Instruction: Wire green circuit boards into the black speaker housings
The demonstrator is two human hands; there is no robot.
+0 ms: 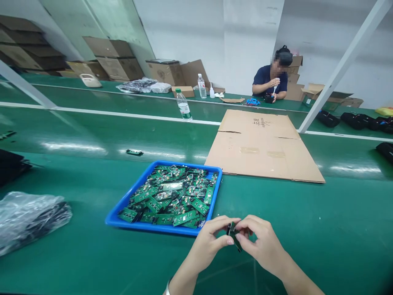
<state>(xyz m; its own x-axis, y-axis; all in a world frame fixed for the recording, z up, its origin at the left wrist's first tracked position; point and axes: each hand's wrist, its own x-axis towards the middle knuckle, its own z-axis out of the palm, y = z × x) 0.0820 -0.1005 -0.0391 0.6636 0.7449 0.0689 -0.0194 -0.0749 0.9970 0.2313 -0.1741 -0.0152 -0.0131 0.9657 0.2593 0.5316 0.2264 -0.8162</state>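
Note:
Between my two hands is a small green circuit board, tilted on its edge over the green table, just off the front right corner of a blue tray. My left hand pinches its left side between thumb and fingers. From the right, my right hand closes its thumb and fingertips on the same board, hiding part of it. The blue tray holds a heap of several similar green boards, lying at many angles.
A flattened cardboard sheet lies behind the tray. A loose board and a water bottle stand farther back. Plastic-wrapped parts lie at the left. Across the bench a person works beside boxes and black pouches.

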